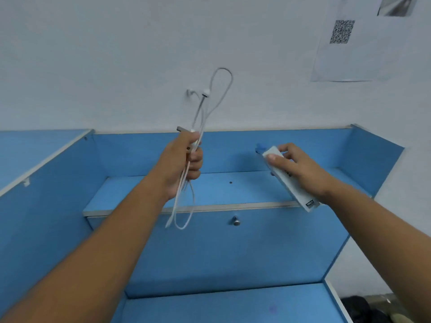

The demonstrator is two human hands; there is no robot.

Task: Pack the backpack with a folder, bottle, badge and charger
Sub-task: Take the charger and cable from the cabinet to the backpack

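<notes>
left hand [184, 162] grips the looped white charger cable [205, 92]; right hand [296, 169] pinches a white badge [305, 200] over the blue shelf [210, 194].

Even, soft daylight-white light — slight blur, edges bowed.

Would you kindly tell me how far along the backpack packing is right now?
Done: nothing visibly packed; folder and bottle are out of view. In hand: the left hand grips the white charger cable, the right hand holds the badge above the blue shelf. Left: both must go into the backpack, possibly the dark shape at bottom right.
</notes>
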